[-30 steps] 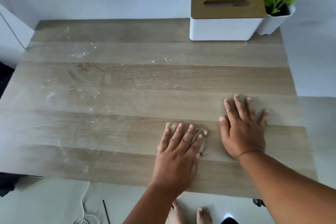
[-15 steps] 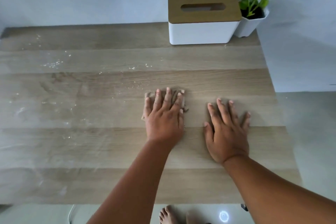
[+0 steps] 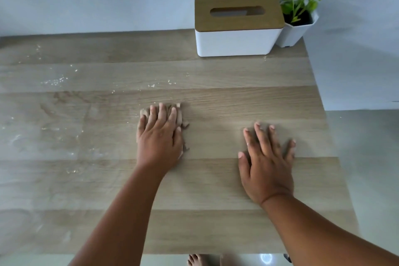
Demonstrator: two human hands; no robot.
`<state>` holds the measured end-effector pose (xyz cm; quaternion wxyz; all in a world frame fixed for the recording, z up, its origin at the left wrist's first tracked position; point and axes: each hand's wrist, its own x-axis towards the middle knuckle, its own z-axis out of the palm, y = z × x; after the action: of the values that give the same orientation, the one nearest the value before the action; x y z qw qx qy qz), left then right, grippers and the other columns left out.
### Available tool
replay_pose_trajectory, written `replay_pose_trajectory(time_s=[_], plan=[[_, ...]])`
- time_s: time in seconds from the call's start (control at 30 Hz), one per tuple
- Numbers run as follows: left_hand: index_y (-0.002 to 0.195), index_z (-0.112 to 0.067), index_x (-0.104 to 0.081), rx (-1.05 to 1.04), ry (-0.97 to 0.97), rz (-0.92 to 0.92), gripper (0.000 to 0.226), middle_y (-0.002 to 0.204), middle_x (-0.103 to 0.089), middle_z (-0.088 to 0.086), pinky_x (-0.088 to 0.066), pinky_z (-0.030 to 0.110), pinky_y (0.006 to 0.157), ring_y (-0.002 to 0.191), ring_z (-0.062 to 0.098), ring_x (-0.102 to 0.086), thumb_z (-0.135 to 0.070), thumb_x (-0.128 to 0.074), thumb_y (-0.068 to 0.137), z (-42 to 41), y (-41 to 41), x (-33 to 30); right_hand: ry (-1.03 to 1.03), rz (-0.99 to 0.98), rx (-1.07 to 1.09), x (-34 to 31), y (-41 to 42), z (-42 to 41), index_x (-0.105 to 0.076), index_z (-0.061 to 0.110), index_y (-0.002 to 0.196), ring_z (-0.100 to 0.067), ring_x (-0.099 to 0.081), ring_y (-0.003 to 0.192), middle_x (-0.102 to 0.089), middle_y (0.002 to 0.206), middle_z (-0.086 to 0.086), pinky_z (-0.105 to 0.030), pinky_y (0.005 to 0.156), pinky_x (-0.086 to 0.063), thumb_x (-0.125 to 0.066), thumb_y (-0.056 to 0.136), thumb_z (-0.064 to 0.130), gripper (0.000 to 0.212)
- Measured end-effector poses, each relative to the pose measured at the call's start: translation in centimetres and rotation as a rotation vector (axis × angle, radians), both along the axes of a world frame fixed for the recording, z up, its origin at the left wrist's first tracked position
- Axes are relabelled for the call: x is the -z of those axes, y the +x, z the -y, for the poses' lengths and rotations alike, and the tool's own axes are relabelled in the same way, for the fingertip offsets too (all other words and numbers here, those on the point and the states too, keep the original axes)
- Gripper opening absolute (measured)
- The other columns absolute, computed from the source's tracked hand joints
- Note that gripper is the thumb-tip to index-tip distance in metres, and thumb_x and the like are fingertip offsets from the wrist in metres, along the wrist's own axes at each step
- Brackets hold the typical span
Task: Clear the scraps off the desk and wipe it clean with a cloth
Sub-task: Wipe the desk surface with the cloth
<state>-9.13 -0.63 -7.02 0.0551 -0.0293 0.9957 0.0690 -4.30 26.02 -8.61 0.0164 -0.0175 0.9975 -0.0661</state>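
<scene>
- Nearest us, our two forearms reached out over the near edge of the wooden desk (image 3: 216, 229), with bare toes just showing on the floor below it.
- Our right hand (image 3: 266, 168) lay flat on the right part of the desktop, fingers straight and spread, holding nothing; we judged it was only bracing us.
- Our left hand (image 3: 159, 136) pressed palm-down on a small brownish cloth (image 3: 180, 117), fingers straight and close together; the cloth lay crumpled beneath them near the middle of the desk, showing only past the fingertips and along the thumb side.
- We judged the wiping step to be in hand: the wood around and to the right of the cloth looked clean.
- Left of the cloth, pale smears (image 3: 64, 136) dulled the surface, and beyond them white crumbs (image 3: 54, 81) lay scattered toward the back left, with a few more specks (image 3: 151, 85) just past the cloth.
- The next move, in our view, called for pushing the cloth left and away from us with steady flat pressure, gathering the crumbs instead of scattering them, then taking them off the edge.
- Farthest back on the right stood a white tissue box with a wooden lid (image 3: 237, 26), touching a small potted plant (image 3: 302, 6) in the corner; one speck lay in front of the box, so wiping there would need care.
</scene>
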Motion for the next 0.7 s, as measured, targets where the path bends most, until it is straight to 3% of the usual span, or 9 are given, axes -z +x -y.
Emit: replay_pose_trajectory(time_s=[0.13, 0.27, 0.4, 0.5, 0.57, 0.63, 0.7], plan=[[0.158, -0.042, -0.032, 0.079, 0.024, 0.002, 0.065, 0.170, -0.023, -0.003, 0.000, 0.053, 0.128, 0.159, 0.028, -0.011, -0.046, -0.029, 0.094, -3.5, -2.9, -0.4, -0.004, 0.007, -0.006, 0.0, -0.1, -0.1, -0.035, 0.029, 0.159, -0.028, -0.008, 0.159, -0.019, 0.171, 0.002, -0.072, 0.119, -0.008, -0.033, 0.098, 0.049, 0.064], [0.159, -0.039, -0.032, 0.338, 0.019, -0.006, 0.059, 0.170, -0.023, -0.005, -0.009, 0.056, 0.127, 0.160, 0.026, -0.010, -0.042, -0.031, 0.100, -4.4, 0.7, -0.4, 0.005, 0.000, 0.003, 0.0, 0.0, -0.1, -0.037, 0.029, 0.157, -0.028, -0.011, 0.159, -0.020, 0.171, 0.003, -0.072, 0.119, -0.009, -0.035, 0.098, 0.049, 0.063], [0.157, -0.034, -0.040, 0.482, 0.081, -0.038, 0.054, 0.166, -0.032, -0.006, -0.018, 0.052, 0.127, 0.158, 0.017, -0.018, -0.038, -0.043, 0.103, 0.6, 4.7, -0.1, -0.002, 0.005, -0.002, 0.2, 0.0, -0.1, -0.036, 0.030, 0.157, -0.028, -0.010, 0.159, -0.019, 0.171, 0.003, -0.072, 0.119, -0.008, -0.037, 0.098, 0.049, 0.062], [0.160, -0.036, -0.031, 0.353, 0.050, 0.002, 0.058, 0.168, -0.028, -0.002, -0.015, 0.050, 0.128, 0.159, 0.020, -0.015, -0.042, -0.036, 0.103, 4.8, 3.4, -0.2, -0.001, 0.011, -0.005, 0.3, -0.1, -0.1, -0.034, 0.030, 0.158, -0.028, -0.008, 0.159, -0.017, 0.171, 0.003, -0.072, 0.120, -0.008, -0.036, 0.099, 0.050, 0.063], [0.160, -0.033, -0.033, 0.138, 0.022, 0.008, 0.061, 0.168, -0.029, 0.004, -0.014, 0.050, 0.127, 0.158, 0.025, -0.017, -0.044, -0.032, 0.100, 5.9, 0.5, 0.1, 0.004, 0.018, -0.006, 0.3, 0.0, -0.1, -0.032, 0.030, 0.159, -0.027, -0.007, 0.159, -0.016, 0.172, 0.003, -0.071, 0.120, -0.008, -0.035, 0.099, 0.050, 0.063], [0.159, -0.029, -0.036, -0.081, -0.005, 0.000, 0.061, 0.169, -0.027, 0.007, -0.013, 0.052, 0.127, 0.158, 0.030, -0.017, -0.044, -0.034, 0.100, 4.8, -3.3, 0.2, 0.008, 0.025, -0.008, 0.2, 0.1, -0.1, -0.028, 0.031, 0.160, -0.027, -0.004, 0.159, -0.014, 0.172, 0.003, -0.071, 0.120, -0.008, -0.032, 0.100, 0.051, 0.064], [0.159, -0.030, -0.035, -0.136, -0.006, 0.008, 0.059, 0.170, -0.024, 0.007, -0.010, 0.054, 0.127, 0.157, 0.034, -0.015, -0.044, -0.039, 0.101, 2.0, -6.4, 0.2, 0.018, 0.041, -0.007, 0.1, 0.0, -0.1, -0.026, 0.031, 0.161, -0.026, -0.002, 0.160, -0.013, 0.172, 0.004, -0.071, 0.120, -0.008, -0.029, 0.100, 0.052, 0.064]])
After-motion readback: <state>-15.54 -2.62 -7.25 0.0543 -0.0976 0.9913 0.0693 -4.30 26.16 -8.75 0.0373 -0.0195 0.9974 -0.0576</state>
